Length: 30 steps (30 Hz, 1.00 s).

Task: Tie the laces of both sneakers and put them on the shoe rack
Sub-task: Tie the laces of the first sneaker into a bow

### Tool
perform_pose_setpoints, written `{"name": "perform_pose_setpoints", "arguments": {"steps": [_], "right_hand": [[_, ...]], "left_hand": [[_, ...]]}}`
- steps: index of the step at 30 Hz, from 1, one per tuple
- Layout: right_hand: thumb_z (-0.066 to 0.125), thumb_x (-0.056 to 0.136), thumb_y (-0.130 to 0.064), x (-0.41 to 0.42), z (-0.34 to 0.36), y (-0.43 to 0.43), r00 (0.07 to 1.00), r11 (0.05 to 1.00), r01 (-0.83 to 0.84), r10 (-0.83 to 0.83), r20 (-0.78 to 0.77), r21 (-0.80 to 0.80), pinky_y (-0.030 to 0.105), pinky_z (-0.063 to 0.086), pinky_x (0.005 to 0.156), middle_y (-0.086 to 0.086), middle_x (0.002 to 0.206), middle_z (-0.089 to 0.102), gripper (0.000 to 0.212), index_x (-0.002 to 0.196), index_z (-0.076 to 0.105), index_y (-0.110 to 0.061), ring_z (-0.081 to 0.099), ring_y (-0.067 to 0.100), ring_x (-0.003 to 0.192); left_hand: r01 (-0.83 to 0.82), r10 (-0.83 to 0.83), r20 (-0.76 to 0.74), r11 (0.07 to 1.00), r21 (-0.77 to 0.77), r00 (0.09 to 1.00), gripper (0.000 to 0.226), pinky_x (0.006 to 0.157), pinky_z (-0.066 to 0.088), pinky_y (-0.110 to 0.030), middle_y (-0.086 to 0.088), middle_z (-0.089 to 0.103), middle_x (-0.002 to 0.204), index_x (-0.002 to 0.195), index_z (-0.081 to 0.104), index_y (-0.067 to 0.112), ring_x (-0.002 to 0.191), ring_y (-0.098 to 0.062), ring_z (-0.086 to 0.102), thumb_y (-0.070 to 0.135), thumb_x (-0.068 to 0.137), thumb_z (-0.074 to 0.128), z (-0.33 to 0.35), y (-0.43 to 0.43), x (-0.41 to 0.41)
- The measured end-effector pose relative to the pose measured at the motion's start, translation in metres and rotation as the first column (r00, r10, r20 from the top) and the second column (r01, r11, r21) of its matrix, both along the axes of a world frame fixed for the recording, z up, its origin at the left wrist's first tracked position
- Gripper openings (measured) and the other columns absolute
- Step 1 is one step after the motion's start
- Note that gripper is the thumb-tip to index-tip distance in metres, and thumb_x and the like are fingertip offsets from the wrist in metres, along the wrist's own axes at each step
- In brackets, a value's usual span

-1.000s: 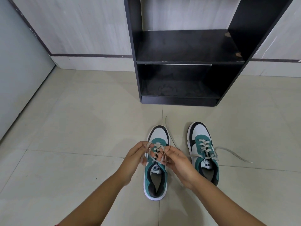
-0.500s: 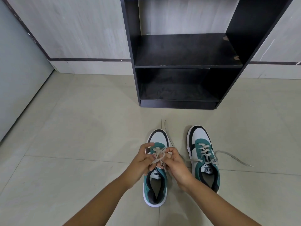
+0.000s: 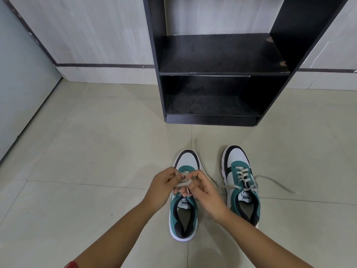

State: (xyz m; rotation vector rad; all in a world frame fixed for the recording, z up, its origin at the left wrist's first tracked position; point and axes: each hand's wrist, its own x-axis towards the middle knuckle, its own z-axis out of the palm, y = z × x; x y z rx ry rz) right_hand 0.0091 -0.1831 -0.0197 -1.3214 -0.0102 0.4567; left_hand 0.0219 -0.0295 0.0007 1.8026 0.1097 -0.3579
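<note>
Two teal, white and black sneakers stand side by side on the tiled floor, toes toward the rack. Over the left sneaker [image 3: 183, 211], my left hand [image 3: 162, 188] and my right hand [image 3: 202, 190] pinch its beige laces [image 3: 184, 183], which form a loop between my fingers. One lace end trails on the floor toward the rack. The right sneaker [image 3: 241, 190] has loose laces; one end lies stretched out to the right. The black shoe rack [image 3: 218, 74] stands ahead against the wall, its two visible shelves bare.
A pale grey door [image 3: 21, 84] is on the left. A light wall with a dark skirting stripe [image 3: 104, 65] runs behind the rack. Beige floor tiles [image 3: 87, 151] spread around the shoes.
My hands have drawn closer together over the left sneaker's tongue, and the lace now sits in a loop across my fingers. The view has shifted slightly closer and downward.
</note>
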Motion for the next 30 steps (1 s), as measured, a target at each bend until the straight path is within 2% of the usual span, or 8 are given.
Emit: {"name": "perform_pose_setpoints", "arguments": {"steps": [6,8,11,13,18,21,24,30], "right_hand": [[0.047,0.094,-0.004,0.011,0.012,0.0,0.952,0.992,0.125,-0.122,-0.279,-0.008,0.024,0.054,0.051,0.014,0.066,0.068,0.011,0.086,0.054,-0.002,0.065,0.022,0.053],[0.051,0.091,-0.003,0.015,0.015,0.001,0.932,0.993,0.109,-0.116,-0.345,-0.039,0.022,0.053,0.047,0.011,0.061,0.069,0.013,0.08,0.057,-0.003,0.065,0.02,0.05],[0.058,0.087,-0.007,0.021,0.02,0.004,0.919,0.994,0.022,-0.061,-0.39,-0.104,0.02,0.05,0.049,0.011,0.064,0.069,0.015,0.073,0.064,-0.006,0.064,0.017,0.05],[0.059,0.087,-0.007,0.025,0.021,0.004,0.904,0.992,-0.011,-0.044,-0.425,-0.126,0.02,0.049,0.047,0.013,0.068,0.068,0.013,0.074,0.064,-0.005,0.063,0.016,0.05],[0.053,0.094,-0.016,0.024,0.019,0.0,0.9,0.999,0.008,-0.025,-0.435,-0.04,0.022,0.051,0.053,0.01,0.072,0.069,0.01,0.092,0.057,-0.007,0.065,0.017,0.059],[0.047,0.096,-0.023,0.016,0.015,-0.001,0.905,0.996,0.093,-0.077,-0.418,0.018,0.021,0.048,0.054,0.009,0.068,0.064,0.031,0.067,0.049,-0.014,0.059,0.017,0.057],[0.046,0.097,-0.023,0.009,0.01,-0.002,0.903,0.981,0.18,-0.138,-0.406,0.069,0.023,0.046,0.058,0.005,0.061,0.059,0.041,0.057,0.044,-0.013,0.054,0.015,0.056],[0.069,0.083,-0.02,-0.009,0.006,0.0,0.997,0.943,0.077,-0.079,0.006,-0.323,0.021,0.044,0.092,-0.004,0.095,0.059,0.02,0.069,0.066,-0.006,0.059,-0.001,0.091]], "left_hand": [[0.013,-0.013,0.145,1.0,-0.004,0.989,0.02,0.071,0.046,-0.012,0.002,0.07,0.081,0.102,0.073,0.019,0.076,-0.004,0.063,0.015,0.086,0.062,-0.002,0.002,-0.006],[0.092,-0.158,0.289,0.969,0.229,0.944,0.025,0.069,0.045,-0.013,0.009,0.064,0.082,0.11,0.07,0.022,0.074,-0.003,0.059,0.016,0.086,0.062,-0.003,0.005,-0.009],[0.02,-0.561,0.501,0.679,0.734,0.66,0.036,0.056,0.046,-0.022,0.002,0.066,0.085,0.117,0.065,0.021,0.06,-0.014,0.057,0.014,0.082,0.061,-0.008,0.015,-0.005],[-0.059,-0.706,0.514,0.561,0.826,0.487,0.046,0.054,0.046,-0.024,-0.001,0.069,0.085,0.117,0.063,0.018,0.055,-0.018,0.057,0.007,0.073,0.069,-0.013,0.019,-0.004],[-0.047,-0.712,0.404,0.464,0.884,0.575,0.035,0.051,0.045,-0.023,-0.001,0.066,0.083,0.099,0.069,0.016,0.053,-0.017,0.059,0.009,0.065,0.076,-0.017,0.023,-0.003],[0.154,-0.571,0.307,0.619,0.77,0.761,0.022,0.06,0.042,-0.024,0.001,0.058,0.088,0.095,0.06,0.016,0.068,-0.017,0.056,0.028,0.093,0.043,-0.007,0.017,-0.006],[0.328,-0.35,-0.005,0.872,0.362,0.937,0.021,0.069,0.04,-0.019,0.007,0.055,0.087,0.09,0.054,0.022,0.08,-0.009,0.054,0.026,0.099,0.035,0.006,0.008,-0.008],[0.101,-0.113,-0.3,0.993,-0.054,0.947,0.026,0.053,0.034,-0.02,0.002,0.05,0.067,0.079,0.057,0.016,0.055,-0.008,0.042,0.019,0.097,0.04,0.007,0.004,-0.004]]}}
